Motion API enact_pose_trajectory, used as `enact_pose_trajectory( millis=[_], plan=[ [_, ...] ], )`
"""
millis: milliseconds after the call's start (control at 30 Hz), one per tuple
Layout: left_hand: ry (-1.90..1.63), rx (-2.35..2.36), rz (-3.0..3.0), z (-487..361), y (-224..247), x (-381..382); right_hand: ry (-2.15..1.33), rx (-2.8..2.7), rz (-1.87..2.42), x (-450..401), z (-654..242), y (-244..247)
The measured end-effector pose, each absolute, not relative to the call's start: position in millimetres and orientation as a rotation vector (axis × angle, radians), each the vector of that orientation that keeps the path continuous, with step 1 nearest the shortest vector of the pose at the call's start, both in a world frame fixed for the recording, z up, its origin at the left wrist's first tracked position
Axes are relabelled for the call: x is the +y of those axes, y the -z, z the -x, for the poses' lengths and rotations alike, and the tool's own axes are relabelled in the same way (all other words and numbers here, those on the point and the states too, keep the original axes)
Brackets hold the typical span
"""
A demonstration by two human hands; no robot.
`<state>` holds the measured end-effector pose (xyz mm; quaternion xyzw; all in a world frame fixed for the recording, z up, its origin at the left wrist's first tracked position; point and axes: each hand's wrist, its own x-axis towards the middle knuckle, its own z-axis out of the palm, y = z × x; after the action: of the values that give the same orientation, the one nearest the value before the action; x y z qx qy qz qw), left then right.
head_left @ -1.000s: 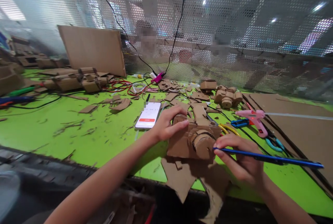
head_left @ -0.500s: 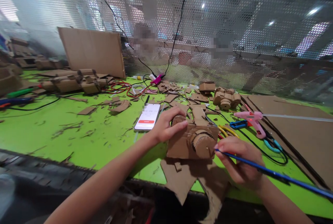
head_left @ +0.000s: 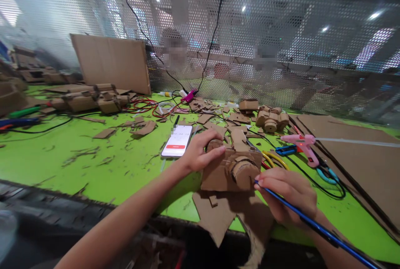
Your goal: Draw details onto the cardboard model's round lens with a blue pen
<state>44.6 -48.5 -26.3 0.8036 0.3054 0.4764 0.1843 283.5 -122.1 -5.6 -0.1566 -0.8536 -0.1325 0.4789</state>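
Note:
A cardboard model camera stands at the table's near edge, its round lens piece facing me. My left hand is closed over its upper left corner, thumb on the front and fingers over the top. My right hand pinches a long, slim blue pen near its tip. That tip is at the right side of the lens face; whether it touches cannot be made out. Beneath the model lies a torn cardboard scrap, jutting over the edge.
Left of the model lies a lit phone. A pink glue gun, yellow-handled tool and large cardboard sheet are at the right. Another cardboard model sits behind. Scraps litter the green table; a perforated screen stands behind.
My right hand has moved slightly left with the blue pen, bringing its tip to the lens face; the pen's rear end has dipped. My left hand and the model look nearly still.

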Motion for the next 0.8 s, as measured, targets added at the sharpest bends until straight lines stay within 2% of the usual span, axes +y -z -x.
enact_pose_trajectory(
  millis=[167,367,800],
  plan=[
    [-1.313,0.881,-2.268,-44,25,-49,0.346,-2.109,0.367,-122,-284,6],
    [-1.396,0.912,-2.229,-48,31,-48,0.19,-1.945,0.43,-125,-285,9],
    [-1.417,1.116,-2.115,-50,35,-47,0.329,-1.909,0.457,-114,-284,18]
  ],
)
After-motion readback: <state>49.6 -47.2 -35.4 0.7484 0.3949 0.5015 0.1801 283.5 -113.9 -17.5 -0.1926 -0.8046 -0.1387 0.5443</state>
